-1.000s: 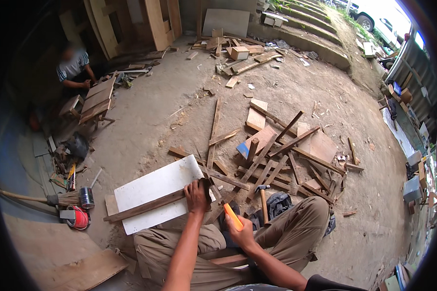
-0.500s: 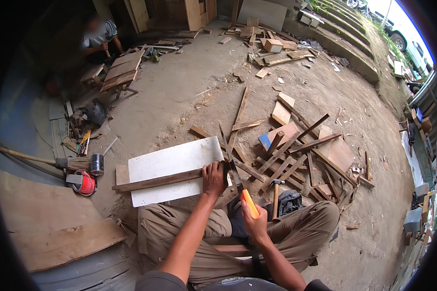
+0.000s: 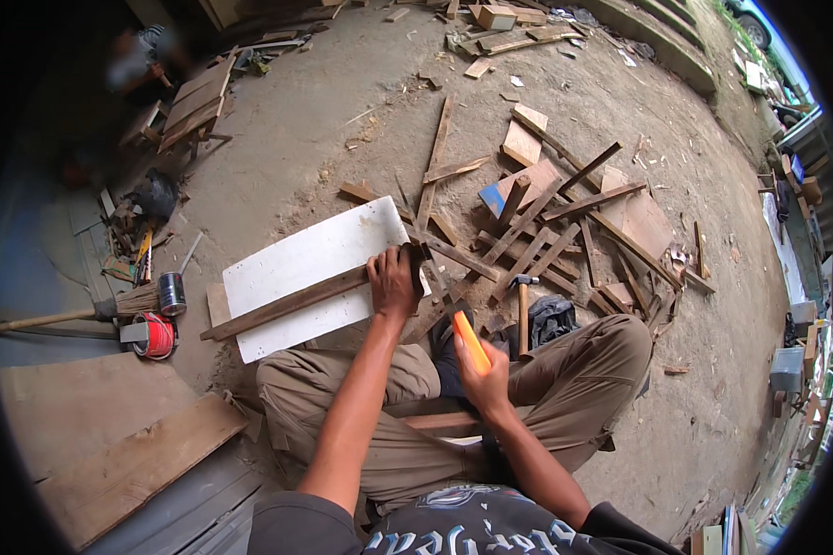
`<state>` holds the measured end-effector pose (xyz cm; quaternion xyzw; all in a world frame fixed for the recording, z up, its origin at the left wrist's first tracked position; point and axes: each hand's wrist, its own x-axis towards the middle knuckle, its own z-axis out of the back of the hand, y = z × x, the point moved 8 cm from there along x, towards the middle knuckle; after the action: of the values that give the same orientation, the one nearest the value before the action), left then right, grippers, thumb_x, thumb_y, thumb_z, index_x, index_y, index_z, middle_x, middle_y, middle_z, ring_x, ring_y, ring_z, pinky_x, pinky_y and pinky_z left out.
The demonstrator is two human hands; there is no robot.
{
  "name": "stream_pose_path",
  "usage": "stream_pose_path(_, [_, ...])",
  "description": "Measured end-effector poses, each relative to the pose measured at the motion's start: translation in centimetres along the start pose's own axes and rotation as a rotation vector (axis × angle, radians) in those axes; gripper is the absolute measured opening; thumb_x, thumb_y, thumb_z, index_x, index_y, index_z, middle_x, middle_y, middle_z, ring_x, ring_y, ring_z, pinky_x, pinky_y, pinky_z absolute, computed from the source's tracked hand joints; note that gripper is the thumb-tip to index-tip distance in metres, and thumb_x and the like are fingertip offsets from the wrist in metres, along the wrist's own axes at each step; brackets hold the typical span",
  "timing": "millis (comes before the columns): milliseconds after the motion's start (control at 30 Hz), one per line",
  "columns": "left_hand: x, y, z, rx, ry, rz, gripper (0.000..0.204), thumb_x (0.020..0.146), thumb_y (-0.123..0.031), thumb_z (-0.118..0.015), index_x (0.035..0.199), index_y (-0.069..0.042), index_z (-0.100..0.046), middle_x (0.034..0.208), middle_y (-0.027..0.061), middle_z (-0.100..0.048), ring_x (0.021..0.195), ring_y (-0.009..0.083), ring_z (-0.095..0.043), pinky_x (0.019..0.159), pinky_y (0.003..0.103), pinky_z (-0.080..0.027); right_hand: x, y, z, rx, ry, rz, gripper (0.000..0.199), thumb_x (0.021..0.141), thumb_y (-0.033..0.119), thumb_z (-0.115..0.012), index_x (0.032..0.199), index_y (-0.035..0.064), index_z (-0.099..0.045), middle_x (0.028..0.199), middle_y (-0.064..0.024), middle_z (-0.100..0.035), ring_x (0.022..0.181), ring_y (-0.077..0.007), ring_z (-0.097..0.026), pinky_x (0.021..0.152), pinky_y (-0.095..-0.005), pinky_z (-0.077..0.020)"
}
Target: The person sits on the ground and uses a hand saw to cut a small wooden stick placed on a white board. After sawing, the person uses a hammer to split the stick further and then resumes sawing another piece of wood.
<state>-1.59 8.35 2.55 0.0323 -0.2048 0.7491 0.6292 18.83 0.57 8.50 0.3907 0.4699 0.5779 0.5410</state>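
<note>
A handsaw with an orange handle (image 3: 472, 344) is in my right hand (image 3: 487, 377), fingers wrapped round the grip. Its thin blade slants away from me across the right end of a dark wooden strip (image 3: 287, 303). My left hand (image 3: 394, 285) presses down and grips that strip close to the blade. Under the strip lies a white board (image 3: 319, 248), tilted slightly up to the right, in front of my crossed legs. Where the teeth meet the wood is too small to make out.
A claw hammer (image 3: 524, 310) stands beside a black plastic bag (image 3: 552, 319) near my right knee. Several wooden strips (image 3: 532, 236) lie piled beyond. On the left are a red can (image 3: 156, 336), a dark can (image 3: 171, 293) and a brush-like broom (image 3: 137, 302). Another person (image 3: 143, 60) sits far left.
My view has tilted downward, so the scene sits higher in the picture. The saw has come slightly toward me against the strip. My left hand keeps its place on the wood.
</note>
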Motion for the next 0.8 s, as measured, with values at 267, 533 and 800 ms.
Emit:
stream_pose_path(267, [0.2, 0.1, 0.7, -0.027, -0.078, -0.041, 0.045, 0.077, -0.011, -0.062, 0.121, -0.002, -0.055, 0.112, 0.0123, -0.053, 0.109, 0.0276, -0.051, 0.102, 0.044, -0.032, -3.8, -1.6, 2.5, 0.04, 0.038, -0.09, 0.038, 0.093, 0.023, -0.067, 0.065, -0.0001, -0.056, 0.052, 0.0003, -0.047, 0.051, -0.0048, -0.041, 0.045, -0.0275, -0.0326])
stream_pose_path(533, [0.5, -0.8, 1.1, 0.013, -0.105, -0.039, 0.035, 0.089, -0.023, -0.06, 0.121, -0.009, -0.056, 0.111, 0.0097, -0.056, 0.109, 0.0273, -0.052, 0.1, 0.046, -0.034, 7.5, 1.4, -0.8, 0.184, -0.04, 0.084, 0.037, 0.094, 0.027, -0.066, 0.07, -0.001, -0.06, 0.054, 0.0022, -0.045, 0.051, -0.0054, -0.039, 0.045, -0.0271, -0.0319])
stream_pose_path(800, [0.1, -0.6, 1.0, 0.006, -0.126, -0.036, 0.039, 0.092, -0.034, -0.058, 0.128, -0.02, -0.058, 0.11, 0.0088, -0.057, 0.109, 0.0257, -0.051, 0.101, 0.045, -0.031, 3.4, -2.6, 5.0, 0.11, -0.088, 0.003, 0.042, 0.094, 0.031, -0.066, 0.068, -0.0007, -0.06, 0.052, 0.0013, -0.048, 0.05, -0.0052, -0.041, 0.045, -0.028, -0.0319])
